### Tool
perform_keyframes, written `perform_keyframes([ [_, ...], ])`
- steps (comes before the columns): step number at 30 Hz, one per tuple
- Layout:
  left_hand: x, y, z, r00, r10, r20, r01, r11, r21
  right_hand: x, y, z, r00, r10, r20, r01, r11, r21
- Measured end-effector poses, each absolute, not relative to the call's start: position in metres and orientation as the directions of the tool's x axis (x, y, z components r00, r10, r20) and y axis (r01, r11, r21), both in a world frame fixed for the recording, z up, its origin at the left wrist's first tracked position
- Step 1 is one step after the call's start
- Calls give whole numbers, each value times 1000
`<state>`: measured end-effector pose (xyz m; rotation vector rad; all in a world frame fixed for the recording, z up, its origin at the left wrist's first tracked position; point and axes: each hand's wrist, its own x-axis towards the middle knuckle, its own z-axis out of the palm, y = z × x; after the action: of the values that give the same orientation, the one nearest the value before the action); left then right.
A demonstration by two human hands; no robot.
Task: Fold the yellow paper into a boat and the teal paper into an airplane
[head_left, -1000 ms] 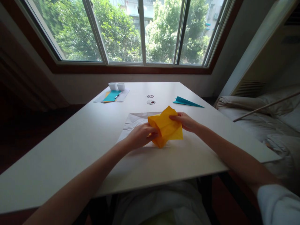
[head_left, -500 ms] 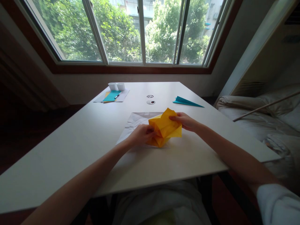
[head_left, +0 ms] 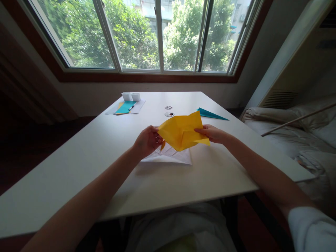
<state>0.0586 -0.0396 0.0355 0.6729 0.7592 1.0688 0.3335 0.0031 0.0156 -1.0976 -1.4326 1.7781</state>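
A creased yellow paper (head_left: 182, 132) is held spread out above the white table (head_left: 78, 164). My left hand (head_left: 147, 140) pinches its left edge and my right hand (head_left: 212, 133) pinches its right edge. Under the paper a crumpled white sheet (head_left: 170, 157) lies flat on the table, partly hidden by the yellow paper and my left hand.
A folded teal paper plane (head_left: 211, 114) lies at the far right of the table. Far left are teal and yellow sheets with a pen (head_left: 125, 106) and two white cups (head_left: 130, 96). A cable hole (head_left: 169, 114) sits mid-table. Bedding (head_left: 288, 133) is on the right.
Both hands moved apart and lifted the yellow paper, which went from a bunched, folded shape to a wider, opened sheet. More of the white sheet's near edge shows.
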Motion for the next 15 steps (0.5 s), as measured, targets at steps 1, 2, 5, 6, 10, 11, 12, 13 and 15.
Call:
perform_keyframes([
  [1, 57, -39, 37, 261, 944, -199, -530, 313, 788, 335, 4, 16, -483, 843, -236, 36, -250, -967],
  [2, 56, -38, 38, 239, 953, -185, -547, 289, 786, 336, 5, 16, -481, 841, -247, 38, -261, -965],
  [5, 51, -36, 41, 195, 969, -151, -584, 239, 776, 339, 7, 17, -423, 857, -295, 115, -272, -955],
  [6, 50, -35, 42, 189, 971, -147, -593, 232, 771, 340, 7, 17, -404, 860, -312, 150, -274, -950],
  [10, 46, -31, 44, 171, 967, -188, -614, 254, 748, 341, 6, 17, -406, 847, -343, 200, -284, -938],
  [11, 46, -29, 43, 159, 964, -213, -615, 265, 742, 341, 6, 17, -412, 844, -344, 197, -286, -938],
  [12, 45, -27, 42, 136, 961, -242, -613, 273, 741, 341, 6, 16, -418, 840, -345, 194, -288, -938],
  [13, 45, -26, 40, 109, 956, -272, -602, 281, 747, 341, 6, 16, -424, 837, -346, 193, -290, -937],
  [15, 45, -23, 35, 54, 946, -320, -558, 295, 776, 341, 6, 14, -429, 833, -350, 193, -294, -936],
])
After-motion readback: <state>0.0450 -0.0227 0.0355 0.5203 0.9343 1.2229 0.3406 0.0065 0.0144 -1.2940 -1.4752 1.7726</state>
